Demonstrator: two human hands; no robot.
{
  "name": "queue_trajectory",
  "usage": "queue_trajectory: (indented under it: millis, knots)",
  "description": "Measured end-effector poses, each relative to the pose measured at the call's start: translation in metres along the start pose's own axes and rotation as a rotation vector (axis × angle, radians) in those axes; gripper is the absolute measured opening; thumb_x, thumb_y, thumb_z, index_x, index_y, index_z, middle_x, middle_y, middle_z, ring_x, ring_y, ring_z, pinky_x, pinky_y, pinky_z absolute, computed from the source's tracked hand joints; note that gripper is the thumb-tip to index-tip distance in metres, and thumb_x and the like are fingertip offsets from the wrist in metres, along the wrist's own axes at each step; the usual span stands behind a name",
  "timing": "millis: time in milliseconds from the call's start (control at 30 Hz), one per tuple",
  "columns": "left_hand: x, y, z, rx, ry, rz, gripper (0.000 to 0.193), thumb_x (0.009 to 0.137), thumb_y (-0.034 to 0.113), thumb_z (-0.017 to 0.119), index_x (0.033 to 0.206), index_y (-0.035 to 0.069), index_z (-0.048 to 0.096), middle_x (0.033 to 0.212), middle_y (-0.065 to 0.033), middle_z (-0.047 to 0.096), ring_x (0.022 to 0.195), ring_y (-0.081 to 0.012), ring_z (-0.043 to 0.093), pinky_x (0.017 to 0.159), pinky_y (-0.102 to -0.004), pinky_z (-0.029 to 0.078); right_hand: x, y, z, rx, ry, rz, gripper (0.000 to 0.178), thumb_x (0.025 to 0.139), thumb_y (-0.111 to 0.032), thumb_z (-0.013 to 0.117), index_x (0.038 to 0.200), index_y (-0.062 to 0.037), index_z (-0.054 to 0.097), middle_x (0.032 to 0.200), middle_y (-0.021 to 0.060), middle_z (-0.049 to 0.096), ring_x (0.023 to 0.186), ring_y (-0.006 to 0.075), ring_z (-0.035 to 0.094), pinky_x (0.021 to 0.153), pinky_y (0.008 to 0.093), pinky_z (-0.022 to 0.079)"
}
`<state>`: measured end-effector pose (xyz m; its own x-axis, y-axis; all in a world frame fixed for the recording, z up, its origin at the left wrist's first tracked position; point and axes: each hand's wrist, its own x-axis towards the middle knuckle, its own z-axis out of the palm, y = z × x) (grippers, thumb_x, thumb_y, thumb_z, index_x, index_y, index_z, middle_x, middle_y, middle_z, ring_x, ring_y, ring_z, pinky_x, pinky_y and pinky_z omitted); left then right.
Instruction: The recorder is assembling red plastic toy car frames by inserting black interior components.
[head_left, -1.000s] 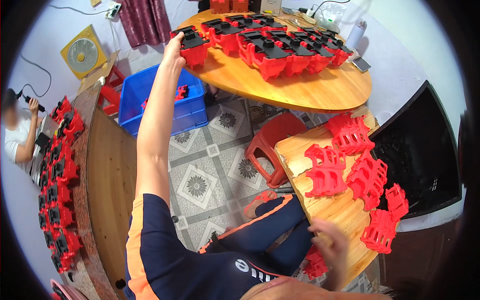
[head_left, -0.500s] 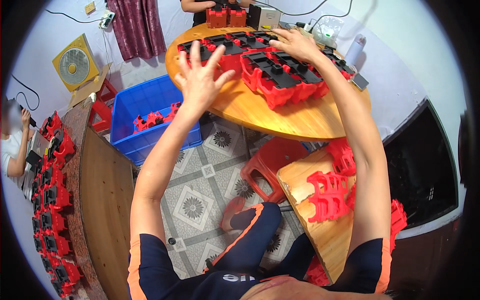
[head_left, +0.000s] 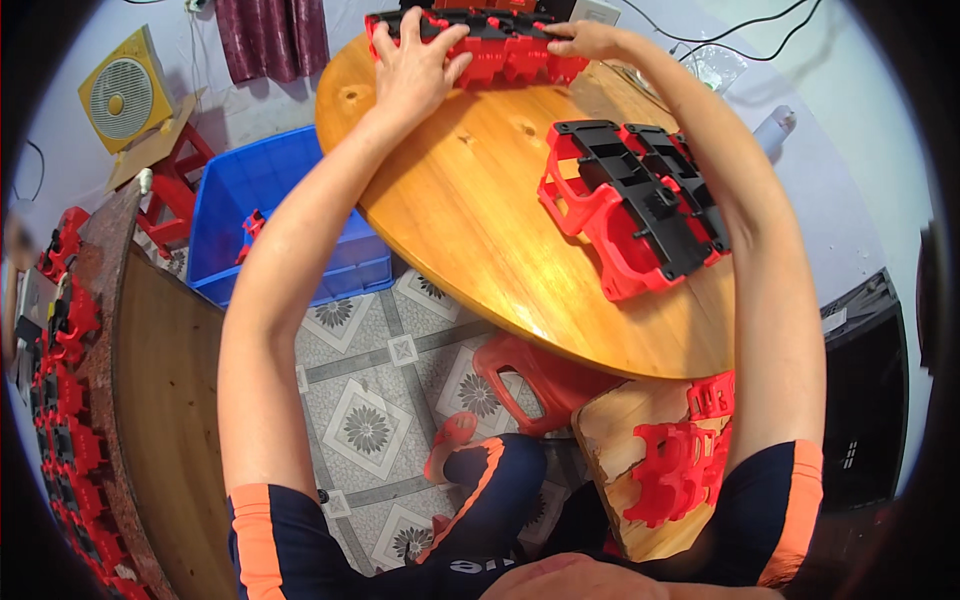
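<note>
Red-and-black units (head_left: 510, 60) stand in a packed row at the top centre of the frame, on one round wooden table (head_left: 450, 220); they overlap too much to count. Along the left edge, a column of similar units (head_left: 65, 400) runs down a counter, its count lost in the dark rim. One yellow fan (head_left: 125, 98) stands at upper left. Right of it is one blue bin (head_left: 360, 270), partly covered by the left forearm (head_left: 290, 260); one red piece (head_left: 250, 232) shows inside. The left hand (head_left: 412, 72) is wide open, fingers splayed over the row's left end. One red stool (head_left: 530, 385) sits lower centre, partly under the tabletop. The right hand (head_left: 588, 42) is at the row's right end, fingers bent; whether it grips anything, I cannot tell. At right centre, two black tops show on a separate red cluster (head_left: 630, 245), partly behind the right forearm (head_left: 755, 230). At lower right lie at least two red frames (head_left: 675, 475), partly hidden by the sleeve (head_left: 750, 500).
</note>
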<state>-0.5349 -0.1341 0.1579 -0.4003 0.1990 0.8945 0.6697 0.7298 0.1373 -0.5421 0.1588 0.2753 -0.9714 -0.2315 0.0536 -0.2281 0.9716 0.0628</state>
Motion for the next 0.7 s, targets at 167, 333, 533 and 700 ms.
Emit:
queue_trajectory:
  millis: [167,333,533,700]
  knots:
    - [0.007,-0.009,-0.018,-0.894,0.057,0.131,0.066,0.087,0.045,0.065,0.146,0.031,0.039,0.151,-0.0176,0.029,0.136,-0.0506,0.022,0.104,-0.0617,0.031,-0.033,-0.027,-0.046,0.168,-0.046,0.064,0.075,0.098,-0.053,0.045,0.153,-0.006,0.024,0.153,0.0203,0.034,0.142,0.0329,0.031,0.115,0.0414,0.026]
    - [0.012,0.021,-0.055,-0.013,0.47,0.244,0.057,0.09,0.043,0.065,0.137,0.013,0.052,0.141,-0.0132,0.048,0.128,-0.0329,0.042,0.108,-0.0431,0.029,-0.19,-0.013,-0.118,0.763,0.069,-0.23,0.07,0.098,-0.054,0.046,0.146,-0.0028,0.039,0.149,0.0225,0.04,0.139,0.0324,0.036,0.114,0.0421,0.029]
    - [-0.073,0.194,-0.169,-0.293,0.133,0.51,0.052,0.086,0.05,0.059,0.133,0.027,0.054,0.135,-0.0065,0.054,0.128,-0.0291,0.047,0.106,-0.0505,0.027,-0.368,0.043,-0.035,0.273,0.706,0.594,0.079,0.087,-0.059,0.061,0.143,-0.0055,0.045,0.141,0.023,0.05,0.134,0.0314,0.045,0.111,0.0386,0.032]
    - [-0.081,0.274,-0.14,0.001,-0.032,0.885,0.058,0.085,0.034,0.055,0.142,0.033,0.046,0.154,-0.0056,0.035,0.14,-0.0362,0.035,0.11,-0.0583,0.028,-0.349,0.06,0.035,0.464,0.832,0.865,0.096,0.074,-0.069,0.069,0.146,-0.0101,0.043,0.15,0.0287,0.025,0.138,0.0405,0.033,0.112,0.0438,0.032]
